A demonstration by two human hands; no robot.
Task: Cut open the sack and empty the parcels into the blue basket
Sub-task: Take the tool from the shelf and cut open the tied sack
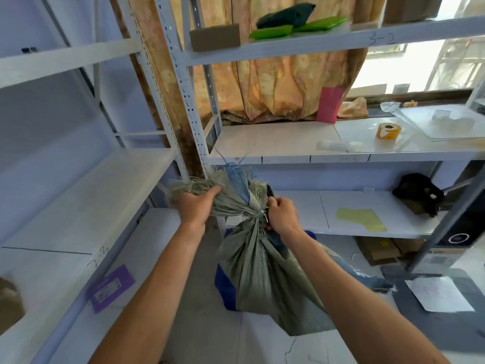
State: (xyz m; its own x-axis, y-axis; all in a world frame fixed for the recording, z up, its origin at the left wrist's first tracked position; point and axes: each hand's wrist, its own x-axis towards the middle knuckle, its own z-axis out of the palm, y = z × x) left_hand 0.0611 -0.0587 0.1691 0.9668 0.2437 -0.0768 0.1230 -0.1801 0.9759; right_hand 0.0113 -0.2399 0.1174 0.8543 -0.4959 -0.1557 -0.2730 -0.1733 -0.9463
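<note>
Head view: we hold the grey-green sack (262, 264) up over the blue basket (225, 287), which shows only in part behind it, our left hand (195, 210) clenched on the frayed top (225, 191) above the tied neck, our right hand (282, 215) pinched at the white tie (264, 215) with a dark tool (270, 191), likely the cutter, poking up behind the fingers. We judge this the cutting-open step, sack not yet open, no parcels visible. Next move calls for severing the tie while the left keeps the neck taut, then tipping the sack over the basket.
</note>
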